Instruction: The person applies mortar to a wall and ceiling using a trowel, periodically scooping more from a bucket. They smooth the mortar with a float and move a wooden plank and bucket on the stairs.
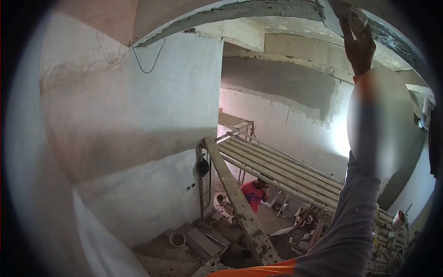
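My right hand (pixel 360 51) is raised high at the upper right, close to the underside of a rough, partly plastered arch edge (pixel 286 10). Its fingers are wrapped round a pale, shiny object (pixel 358 21) that I cannot make out clearly. My grey sleeve (pixel 344 221) rises from the bottom of the view towards that hand, and a blurred oval covers part of the arm. My left hand is out of view.
Scaffold planks (pixel 281 166) cross the middle, beside a long splattered beam (pixel 240 198). Below, a person in a pink shirt (pixel 253 195) is by the planks. A bucket (pixel 177 238) and boards (pixel 203 241) lie on the floor. A bent wire (pixel 147 72) hangs on the left wall.
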`<state>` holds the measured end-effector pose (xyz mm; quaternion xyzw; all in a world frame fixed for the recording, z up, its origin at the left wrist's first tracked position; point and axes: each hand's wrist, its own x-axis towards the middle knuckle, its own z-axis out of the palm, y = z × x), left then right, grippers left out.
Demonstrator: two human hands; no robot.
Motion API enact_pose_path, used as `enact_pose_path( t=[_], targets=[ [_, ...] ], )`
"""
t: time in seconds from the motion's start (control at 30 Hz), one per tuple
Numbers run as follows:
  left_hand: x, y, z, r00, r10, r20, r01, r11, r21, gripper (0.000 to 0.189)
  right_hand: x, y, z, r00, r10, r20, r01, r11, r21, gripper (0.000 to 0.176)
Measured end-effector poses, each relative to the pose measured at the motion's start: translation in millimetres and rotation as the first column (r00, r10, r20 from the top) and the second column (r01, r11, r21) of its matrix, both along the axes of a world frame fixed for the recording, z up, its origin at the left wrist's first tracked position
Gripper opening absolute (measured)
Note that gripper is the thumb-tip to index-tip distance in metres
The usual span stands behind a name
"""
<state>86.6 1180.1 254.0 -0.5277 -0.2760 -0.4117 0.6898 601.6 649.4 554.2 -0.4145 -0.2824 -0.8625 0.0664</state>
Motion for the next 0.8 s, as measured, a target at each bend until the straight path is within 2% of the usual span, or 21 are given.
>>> enact_pose_path(
  t=[0.07, 0.17, 0.2, 0.3, 0.4, 0.77, 0.8],
  targets=[
    [14.1, -1.1, 8.8, 0.998, -0.063, -0.025, 0.062, 0.997, -0.049, 0.032, 17.1, -12.5, 13.8, 0.983, -0.149, 0.107, 0.149, 0.989, 0.012, 0.038],
    [32.3, 19.4, 6.5, 1.000, 0.005, -0.030, -0.004, 1.000, 0.008, 0.029, 55.5, -9.2, 1.9, 0.988, -0.142, -0.069, 0.141, 0.990, -0.014, 0.038],
    [35.7, 39.4, 2.3, 0.998, -0.045, -0.031, 0.049, 0.988, 0.145, 0.027, 65.1, -4.2, -7.3, 0.984, -0.140, -0.108, 0.137, 0.990, -0.030, 0.038],
    [46.6, 50.2, 2.9, 0.978, -0.134, -0.161, 0.171, 0.953, 0.250, 0.028, 112.2, 20.1, -48.5, 0.959, -0.115, -0.258, 0.098, 0.992, -0.079, 0.037],
    [63.3, 54.3, 9.7, 0.970, -0.159, -0.184, 0.196, 0.960, 0.199, 0.028, 137.2, 37.9, -82.9, 0.925, -0.108, -0.363, 0.072, 0.991, -0.113, 0.037],
    [74.0, 61.0, -0.6, 0.959, -0.184, -0.216, 0.207, 0.974, 0.091, 0.027, 140.0, 47.2, -82.2, 0.921, -0.106, -0.374, 0.051, 0.987, -0.153, 0.036],
    [75.2, 61.5, -4.1, 0.963, -0.179, -0.202, 0.201, 0.975, 0.093, 0.027, 133.4, 43.7, -69.0, 0.933, -0.112, -0.341, 0.063, 0.987, -0.150, 0.036]
  ],
)
